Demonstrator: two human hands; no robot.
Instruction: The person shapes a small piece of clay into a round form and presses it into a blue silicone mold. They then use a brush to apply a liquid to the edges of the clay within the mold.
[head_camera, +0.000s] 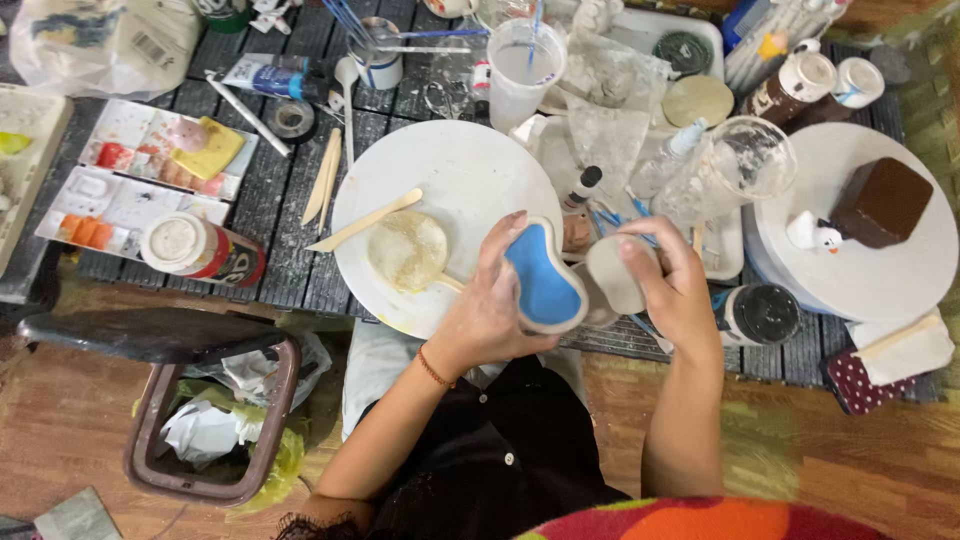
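Observation:
My left hand grips a small curvy clay dish with a bright blue inside, tilted up on edge above the table's near edge. My right hand holds a pale grey lump, perhaps a sponge or clay piece, pressed against the dish's right side. Just left of the hands sits a round white board carrying a flat yellowish clay disc and a wooden stick tool.
A dark slatted table holds a paint palette, a jar with a white lid, plastic cups, bottles and a second round board with a brown block. A waste bin stands on the floor at left.

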